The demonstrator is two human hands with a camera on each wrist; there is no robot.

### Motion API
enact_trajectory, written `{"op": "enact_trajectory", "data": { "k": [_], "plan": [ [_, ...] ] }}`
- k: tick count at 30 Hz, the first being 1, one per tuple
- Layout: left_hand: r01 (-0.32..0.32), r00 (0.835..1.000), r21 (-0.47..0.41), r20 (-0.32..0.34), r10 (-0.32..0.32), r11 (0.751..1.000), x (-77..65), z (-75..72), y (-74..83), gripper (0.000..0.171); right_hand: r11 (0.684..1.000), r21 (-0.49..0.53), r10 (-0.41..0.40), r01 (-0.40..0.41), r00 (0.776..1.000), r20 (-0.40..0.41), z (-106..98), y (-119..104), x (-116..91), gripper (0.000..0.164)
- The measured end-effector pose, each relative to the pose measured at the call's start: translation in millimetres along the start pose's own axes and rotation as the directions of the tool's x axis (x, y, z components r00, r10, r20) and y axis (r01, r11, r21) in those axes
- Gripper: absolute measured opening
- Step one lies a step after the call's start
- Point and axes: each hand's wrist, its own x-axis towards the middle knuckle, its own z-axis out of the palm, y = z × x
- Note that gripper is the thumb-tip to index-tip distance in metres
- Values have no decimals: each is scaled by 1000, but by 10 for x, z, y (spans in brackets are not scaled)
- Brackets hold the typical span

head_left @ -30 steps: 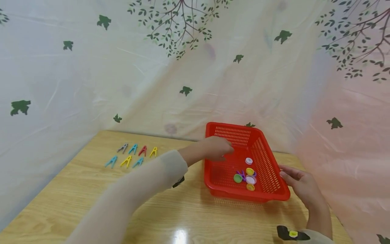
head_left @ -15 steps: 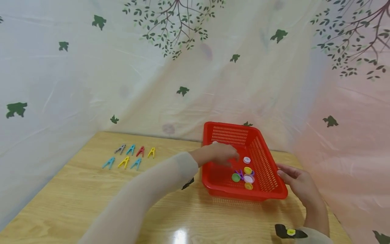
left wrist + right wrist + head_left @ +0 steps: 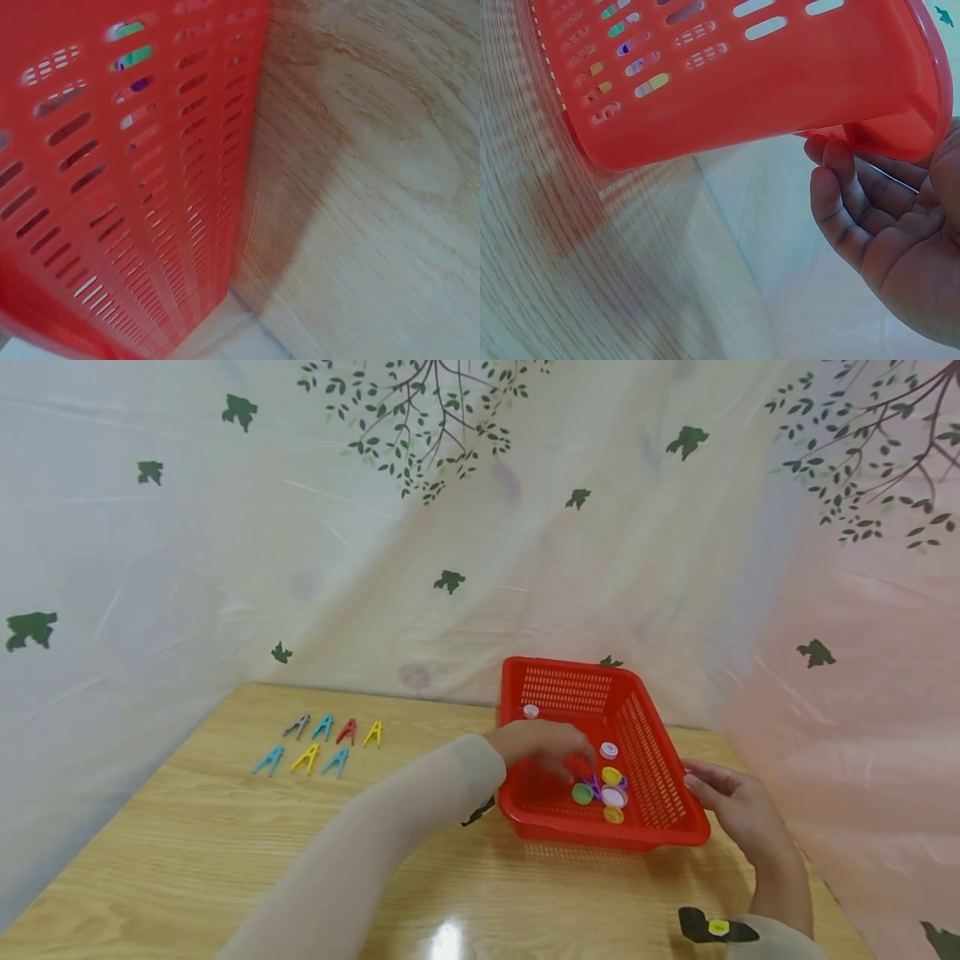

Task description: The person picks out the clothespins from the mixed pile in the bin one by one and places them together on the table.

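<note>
Backdrop: pale curtain (image 3: 225,568) printed with green leaves and branches, hung behind and to both sides of a wooden table (image 3: 187,852).
Basket: red slotted basket (image 3: 652,839) on the table's far right part, long side running away from the person; the right wrist view shows its near right corner raised off the wood.
Caps: small cluster inside the basket, toward its near right. Green cap (image 3: 582,793) nearest the left fingers, yellow cap (image 3: 611,775), white cap (image 3: 615,797) and another yellow one (image 3: 614,815) packed close; a purple piece (image 3: 594,787) lies among them. White ringed cap (image 3: 608,749) sits a little farther back. One more pale cap (image 3: 531,711) rests at the basket's left rim.
Left hand: left hand (image 3: 542,747) reaches over the left rim into the basket, fingers bent downward just beside the green cap. Whether it pinches anything, cannot tell; fingertips are hidden from the head camera and the left wrist view shows only basket wall and wood.
Right hand: right hand (image 3: 731,806) at the basket's right rim, fingers loosely extended and relaxed, tips at the rim's underside, gripping nothing.
Pegs: seven small pegs (image 3: 322,743) in two rows on the table's far left, well apart from the basket: grey, blue, red, yellow behind; blue, yellow, blue in front.
Sleeves: light beige sleeves (image 3: 360,860) on both arms.
</note>
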Motion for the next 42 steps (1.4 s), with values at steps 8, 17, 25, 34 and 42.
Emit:
{"op": "enact_trajectory", "data": {
  "k": [8, 17, 25, 34, 42],
  "plan": [
    [-4, 999, -17, 47, 5, 1000, 6, 68, 25, 55, 1000, 19, 25, -25, 1000, 10, 10, -6, 17, 64],
    [16, 995, -1, 96, -15, 1000, 8, 119, 20, 74, 1000, 17, 25, -25, 1000, 3, 3, 7, 39, 63],
    [2, 997, 35, 74, -4, 999, 28, 145, 8, 63, 999, 17, 40, -40, 999, 8, 8, -7, 30, 64],
    [30, 999, 24, -14, -30, 999, 52, 180, -28, 33, 999, 21, 32, -32, 999, 8, 3, 1, 37, 66],
    [77, 997, -14, -16, -77, 997, 59, 187, -18, 29, 1000, 19, 6, -6, 1000, 4, 2, 11, 37, 65]
  ]
}}
